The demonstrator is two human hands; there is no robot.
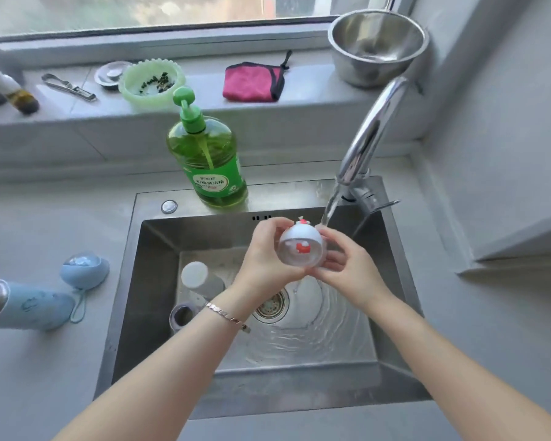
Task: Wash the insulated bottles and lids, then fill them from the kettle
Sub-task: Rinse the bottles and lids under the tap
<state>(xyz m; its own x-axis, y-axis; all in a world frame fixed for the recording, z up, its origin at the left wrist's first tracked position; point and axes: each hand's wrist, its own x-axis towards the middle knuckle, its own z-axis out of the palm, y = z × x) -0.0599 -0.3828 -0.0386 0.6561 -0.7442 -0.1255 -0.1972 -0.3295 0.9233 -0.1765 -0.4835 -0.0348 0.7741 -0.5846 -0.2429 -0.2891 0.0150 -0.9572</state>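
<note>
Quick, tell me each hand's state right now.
Left hand: holds the white lid.
Right hand: holds the same white lid from the other side.

The only lettering stood on the green label [218, 183] of the detergent bottle [204, 144]: one line of white Chinese characters that appeared to read 柠檬洗洁精. The smaller print above and beside it was too blurred to read.

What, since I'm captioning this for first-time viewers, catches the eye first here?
The left hand and right hand grip a white lid with a red figure at the running stream from the faucet, above the steel sink. A green dish soap bottle stands on the sink's back rim. A pale blue bottle lies on the counter at left, its blue lid beside it.
</note>
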